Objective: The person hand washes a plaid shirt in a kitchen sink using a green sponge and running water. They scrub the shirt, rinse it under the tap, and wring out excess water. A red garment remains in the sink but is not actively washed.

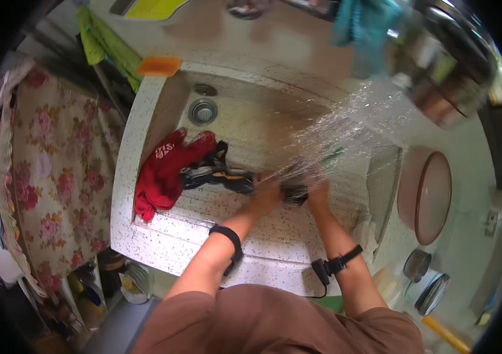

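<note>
A speckled stone sink (162, 241) lies before me. My left hand (269, 191) and my right hand (317, 190) are over its ribbed floor, close together under spraying water (330, 128). A wet dark cloth (215, 176) with light stripes stretches from the left towards my left hand, and a dark part of cloth shows between the hands. Spray and blur hide my fingers; my left hand appears to touch the cloth, but the grip of either hand is unclear. A red garment (162, 177) with white lettering lies heaped at the sink's left side, touching the dark cloth.
A metal drain (203, 111) sits at the sink's far left. An orange block (159, 66) rests on the far left corner. A pinkish plastic basin (433, 199) leans at the right, with a metal cup (417, 265) nearby. A flowered curtain (65, 177) hangs on the left.
</note>
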`<state>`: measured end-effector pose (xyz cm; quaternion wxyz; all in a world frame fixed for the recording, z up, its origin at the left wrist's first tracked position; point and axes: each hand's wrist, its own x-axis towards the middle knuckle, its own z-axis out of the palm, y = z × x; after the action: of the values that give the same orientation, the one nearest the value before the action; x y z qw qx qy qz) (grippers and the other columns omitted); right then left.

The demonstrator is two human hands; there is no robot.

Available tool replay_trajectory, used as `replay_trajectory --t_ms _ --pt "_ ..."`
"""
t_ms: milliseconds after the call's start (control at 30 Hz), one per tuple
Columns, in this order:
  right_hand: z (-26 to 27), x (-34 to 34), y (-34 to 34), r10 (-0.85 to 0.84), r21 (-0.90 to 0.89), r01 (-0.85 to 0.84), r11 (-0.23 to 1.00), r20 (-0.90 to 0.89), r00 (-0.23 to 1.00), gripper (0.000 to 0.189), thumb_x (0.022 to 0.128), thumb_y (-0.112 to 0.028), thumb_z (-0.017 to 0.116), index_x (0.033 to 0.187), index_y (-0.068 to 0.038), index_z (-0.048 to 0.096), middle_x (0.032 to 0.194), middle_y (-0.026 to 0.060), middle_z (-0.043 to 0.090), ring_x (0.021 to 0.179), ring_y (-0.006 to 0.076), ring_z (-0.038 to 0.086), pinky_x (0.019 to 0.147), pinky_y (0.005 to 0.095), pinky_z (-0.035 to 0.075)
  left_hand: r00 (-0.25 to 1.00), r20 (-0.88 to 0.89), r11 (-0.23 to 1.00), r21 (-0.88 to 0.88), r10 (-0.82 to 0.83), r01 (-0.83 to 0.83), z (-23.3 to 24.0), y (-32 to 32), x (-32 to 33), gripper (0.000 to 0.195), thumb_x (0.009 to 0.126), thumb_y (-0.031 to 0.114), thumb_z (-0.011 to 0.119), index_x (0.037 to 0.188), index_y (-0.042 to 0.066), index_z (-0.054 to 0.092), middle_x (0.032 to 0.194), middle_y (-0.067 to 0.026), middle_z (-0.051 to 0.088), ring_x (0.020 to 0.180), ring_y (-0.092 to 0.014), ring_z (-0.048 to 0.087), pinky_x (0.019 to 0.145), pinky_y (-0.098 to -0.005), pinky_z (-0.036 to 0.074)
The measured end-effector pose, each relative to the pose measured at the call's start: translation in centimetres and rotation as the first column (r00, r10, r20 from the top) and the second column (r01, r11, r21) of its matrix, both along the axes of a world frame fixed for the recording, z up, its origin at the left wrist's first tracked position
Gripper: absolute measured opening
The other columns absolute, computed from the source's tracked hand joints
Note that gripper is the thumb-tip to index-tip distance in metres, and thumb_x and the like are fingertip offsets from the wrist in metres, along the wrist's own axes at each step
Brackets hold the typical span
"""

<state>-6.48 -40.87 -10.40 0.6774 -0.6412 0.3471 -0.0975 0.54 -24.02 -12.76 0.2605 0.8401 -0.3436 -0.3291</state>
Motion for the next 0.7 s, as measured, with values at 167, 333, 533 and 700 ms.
replay_trajectory --t_ms 167,333,533,700 --pt "11.0 -1.3 -3.7 -0.361 0.174 0.324 0.930 0.264 0.894 0.037 0.091 -0.007 0.064 0.127 -0.006 0.057 0.120 0.0071 0.059 0.104 0.0162 0.056 0.090 0.0289 0.047 0.969 -0.191 0.841 -0.487 0.159 -0.234 6.8 -7.1 -1.2 0.062 0.078 0.011 0.060 0.136 0.000 0.043 0.134 -0.0268 0.047 0.124 -0.047 0.041 0.104 -0.0535 0.033" --pt "12.0 -2.4 -4.3 -0.144 -0.073 0.157 0.985 0.164 0.976 0.040 0.089 -0.010 0.066 0.128 -0.008 0.057 0.116 0.0064 0.061 0.102 0.0158 0.057 0.088 0.0288 0.047 0.982 0.117 0.817 -0.574 0.145 -0.053 11.4 -5.1 0.1 0.063 0.075 0.007 0.059 0.136 0.008 0.045 0.120 -0.0255 0.055 0.105 -0.046 0.053 0.093 -0.0529 0.042" --pt "3.2 -4.9 -1.2 0.428 -0.108 -0.553 0.826 -0.518 0.741 0.050 0.090 -0.036 0.066 0.131 -0.008 0.057 0.125 0.0168 0.059 0.111 0.0305 0.058 0.095 0.0398 0.045 0.970 -0.007 0.967 0.085 -0.242 0.242 8.3 7.9 -0.3 0.044 0.083 0.041 0.068 0.113 0.010 0.068 0.127 -0.0196 0.053 0.119 -0.038 0.049 0.097 -0.0492 0.038" --pt "-5.4 1.7 -3.3 0.275 -0.650 -0.541 0.533 -0.471 0.838 0.068 0.087 -0.050 0.064 0.139 -0.008 0.049 0.145 0.0212 0.041 0.133 0.0382 0.039 0.108 0.0465 0.033 0.844 0.482 0.970 -0.063 0.237 -0.236 3.4 8.6 -0.8 0.060 0.081 0.046 0.069 0.124 0.006 0.058 0.128 -0.0195 0.051 0.121 -0.040 0.042 0.100 -0.0514 0.031"
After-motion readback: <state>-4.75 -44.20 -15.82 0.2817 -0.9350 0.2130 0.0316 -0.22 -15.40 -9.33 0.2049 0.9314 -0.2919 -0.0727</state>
